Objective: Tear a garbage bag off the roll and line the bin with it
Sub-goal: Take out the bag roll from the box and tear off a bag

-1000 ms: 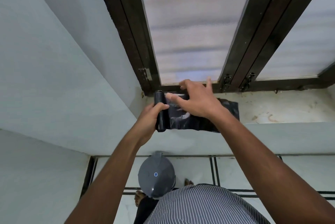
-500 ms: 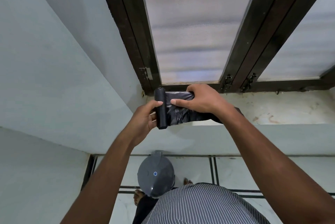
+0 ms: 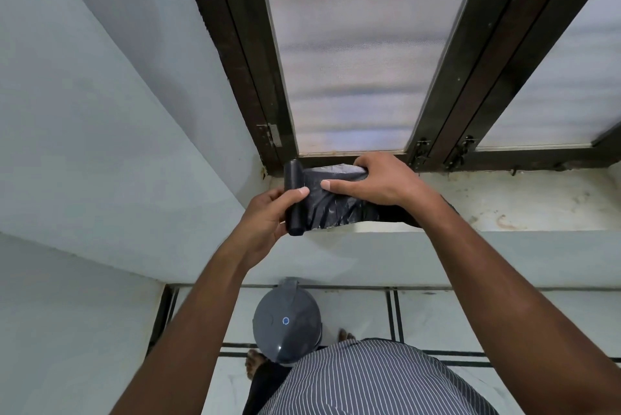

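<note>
Tearing step, mid-frame at the sill (image 3: 504,206): left hand (image 3: 265,219) clamps the roll (image 3: 295,199), right hand (image 3: 373,181) bunches the bag (image 3: 336,209). Next, a sharp pull apart. Bin (image 3: 285,324) waits below, lid closed.

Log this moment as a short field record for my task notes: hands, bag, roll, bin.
left hand: gripping the roll
right hand: clutching the unrolled bag
roll: black, held upright in the picture, above the sill edge
garbage bag: bunched, appears still joined to the roll
bin: grey, lid closed, on the floor below
window sill: pale, stained, beneath the hands
stage: bag not yet torn off, bin unlined
</note>
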